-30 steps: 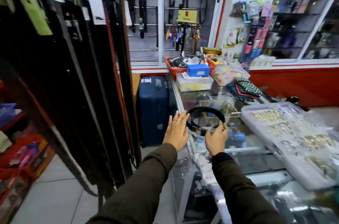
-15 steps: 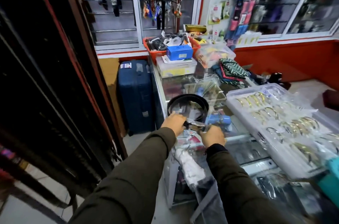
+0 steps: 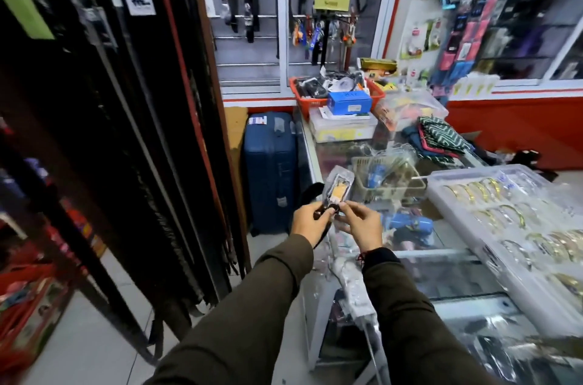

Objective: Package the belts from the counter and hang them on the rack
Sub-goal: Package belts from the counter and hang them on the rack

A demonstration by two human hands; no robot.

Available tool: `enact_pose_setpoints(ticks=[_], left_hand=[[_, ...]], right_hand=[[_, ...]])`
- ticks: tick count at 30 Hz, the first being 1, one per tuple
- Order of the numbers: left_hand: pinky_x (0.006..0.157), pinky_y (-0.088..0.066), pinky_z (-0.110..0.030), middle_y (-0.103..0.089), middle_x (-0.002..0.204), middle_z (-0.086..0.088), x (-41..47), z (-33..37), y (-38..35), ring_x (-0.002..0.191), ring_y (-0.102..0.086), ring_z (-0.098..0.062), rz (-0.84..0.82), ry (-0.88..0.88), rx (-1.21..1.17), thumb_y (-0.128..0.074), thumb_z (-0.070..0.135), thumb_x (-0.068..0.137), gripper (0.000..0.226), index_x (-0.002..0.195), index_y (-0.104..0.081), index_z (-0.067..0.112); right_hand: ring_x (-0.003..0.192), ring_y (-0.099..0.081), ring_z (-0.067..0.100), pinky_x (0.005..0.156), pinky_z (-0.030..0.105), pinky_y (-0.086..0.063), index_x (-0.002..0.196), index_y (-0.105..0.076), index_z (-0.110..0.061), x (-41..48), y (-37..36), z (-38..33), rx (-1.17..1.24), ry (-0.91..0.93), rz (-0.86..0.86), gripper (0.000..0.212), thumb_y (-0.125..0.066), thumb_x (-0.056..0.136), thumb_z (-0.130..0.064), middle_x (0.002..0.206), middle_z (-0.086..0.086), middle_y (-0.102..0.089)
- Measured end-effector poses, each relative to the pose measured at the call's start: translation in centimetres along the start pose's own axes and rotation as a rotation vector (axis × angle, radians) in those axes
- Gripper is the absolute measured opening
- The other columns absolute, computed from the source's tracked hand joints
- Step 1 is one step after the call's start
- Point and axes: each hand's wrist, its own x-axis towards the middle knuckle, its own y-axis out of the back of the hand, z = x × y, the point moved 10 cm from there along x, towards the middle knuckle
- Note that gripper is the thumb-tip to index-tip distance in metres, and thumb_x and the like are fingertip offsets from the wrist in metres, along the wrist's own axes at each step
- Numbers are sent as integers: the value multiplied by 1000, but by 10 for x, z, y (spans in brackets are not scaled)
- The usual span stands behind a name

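Note:
Both my hands hold a black belt (image 3: 310,195) at its buckle end, lifted off the glass counter (image 3: 454,246) near its left edge. A clear plastic sleeve (image 3: 338,187) with a yellow card covers the buckle and points upward. My left hand (image 3: 309,223) grips the strap, which hangs down behind it. My right hand (image 3: 362,224) pinches the bottom of the sleeve. The tall belt rack (image 3: 132,132) with many dark hanging belts fills the left side.
A blue suitcase (image 3: 271,173) stands on the floor between rack and counter. On the counter lie a wicker basket (image 3: 388,182), a blue tool (image 3: 410,224), a clear tray of gold bangles (image 3: 517,223), folded cloth (image 3: 438,138) and a red basket (image 3: 315,104).
The belt lay coiled on the counter under my hands; now it is raised off the glass, uncoiled, its buckle inside the plastic sleeve. My view swung up and left.

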Motion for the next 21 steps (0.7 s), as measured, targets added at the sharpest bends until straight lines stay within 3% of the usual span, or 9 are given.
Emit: enact_pose_setpoints(ticks=[4,7,9,11,15,17,21], left_hand=[[94,-42,-21,-66,133,-11,-20,-4,39,123,-60,-24,87,6,-19,-55,22,100,34,131,-64,13],[120,-26,-29,-30,160,-17,-33,-10,64,149,-30,-30,140,56,-1,-44,19,105,42,144,-49,6],[112,-28,-20,-37,151,-22,-44,-13,81,142,-39,-32,180,67,-56,-42,15,106,39,141,-51,1],[99,-33,-15,-48,136,-24,-56,-4,101,130,-50,-31,229,39,-106,-44,15,105,37,138,-54,0],[105,-44,-26,-59,133,-17,-71,34,146,121,-57,-21,339,-81,-232,-54,17,101,39,137,-57,1],[98,-48,-23,-65,131,-13,-73,49,168,116,-60,-15,406,-103,-329,-62,15,97,40,134,-60,1],[100,-55,-33,-71,122,-14,-77,82,213,115,-68,-23,509,-185,-508,-71,11,90,40,127,-65,-1]], right_hand=[[87,-69,23,69,29,-58,109,-70,-4,-16,-40,-17,-90,99,-122,22,-68,89,-12,97,14,-73],[94,-70,23,88,38,-56,106,-73,-4,-32,-68,-33,-155,196,-140,23,-72,86,-14,103,16,-75],[100,-70,28,94,43,-55,109,-73,-4,-47,-83,-41,-115,222,-175,24,-71,86,-13,105,18,-74],[101,-69,22,96,39,-54,115,-71,-7,-62,-100,-54,-83,261,-245,27,-69,88,-13,111,18,-73],[109,-65,21,97,37,-52,133,-59,-9,-86,-131,-87,26,309,-379,42,-64,91,-9,119,16,-69],[107,-66,20,94,37,-54,131,-61,-13,-92,-142,-108,88,322,-396,42,-65,90,-8,116,15,-70],[109,-68,19,92,32,-56,113,-70,-24,-106,-167,-166,152,404,-453,30,-71,86,-11,109,5,-74]])
